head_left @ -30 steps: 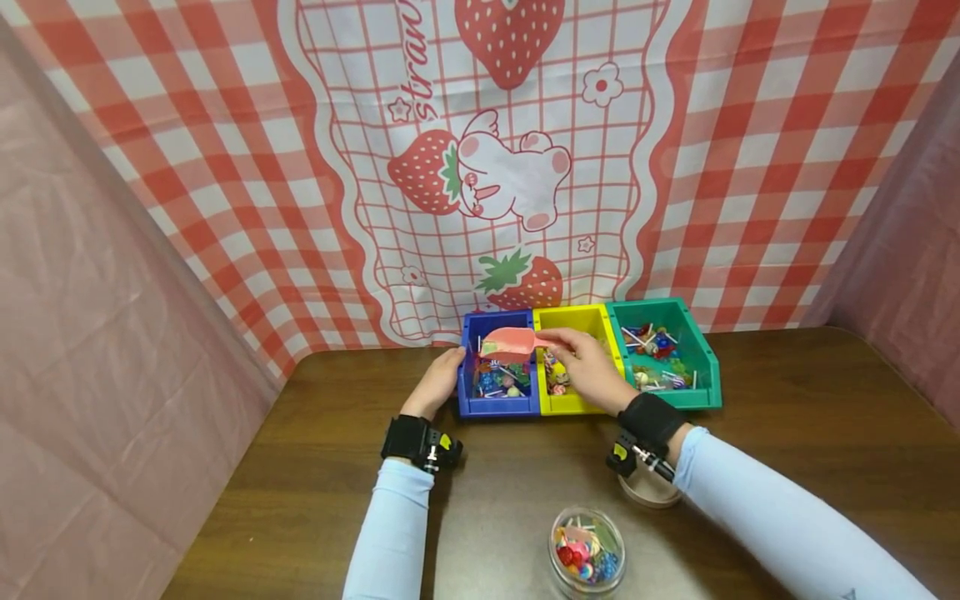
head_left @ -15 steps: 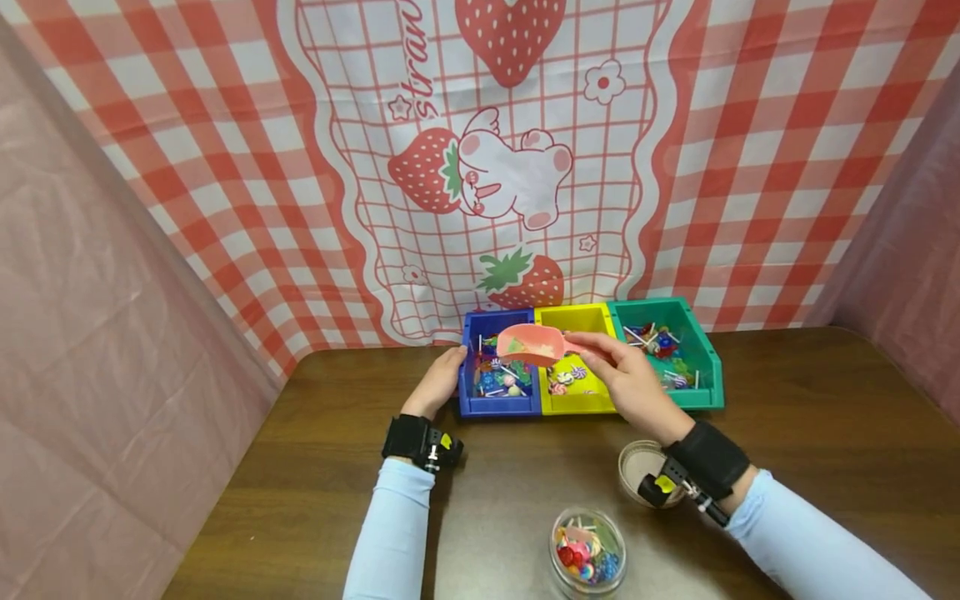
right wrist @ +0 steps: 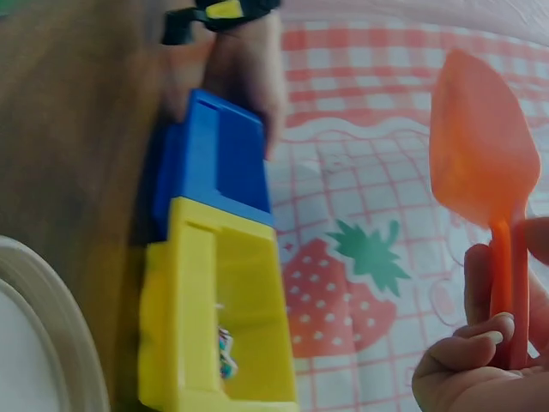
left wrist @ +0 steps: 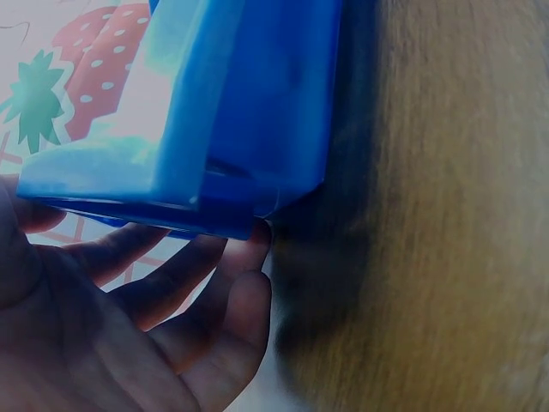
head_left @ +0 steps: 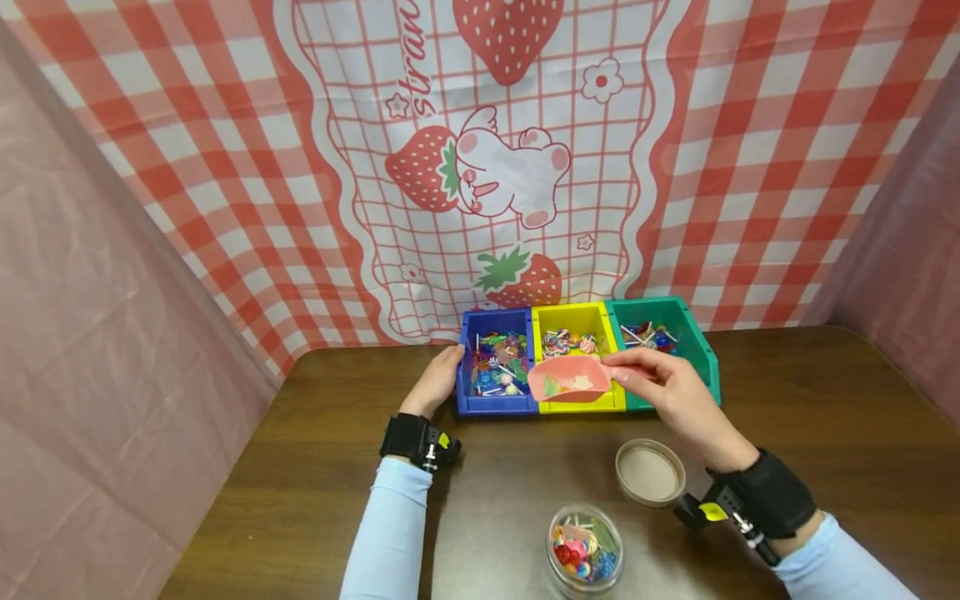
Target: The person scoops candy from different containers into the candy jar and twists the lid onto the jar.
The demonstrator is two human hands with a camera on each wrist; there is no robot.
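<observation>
At the left end of the joined row of bins, my left hand (head_left: 435, 383) holds the outer side of the blue bin (head_left: 498, 407). The left wrist view shows its fingers (left wrist: 184, 283) bent at the bin's edge. My right hand (head_left: 690, 408) pinches the handle of a pink scoop (head_left: 567, 367), raised over the front of the yellow bin (head_left: 588, 403). A green and a pale candy piece lie in the scoop. Candies and lollipops fill part of the blue bin; swirl candies show in the yellow one. The green bin (head_left: 703, 350) is partly hidden behind my right hand.
A clear round jar (head_left: 552, 560) with mixed candies stands open near the front of the wooden table (head_left: 300, 500). Its likely lid, a pale round one (head_left: 650, 472), lies under my right forearm's side. A strawberry-print cloth (head_left: 517, 175) hangs behind the bins.
My right hand has carried the scoop from above the blue bin rightward and nearer, to the front of the yellow bin. The round lid has come into full view. My left hand stays put.
</observation>
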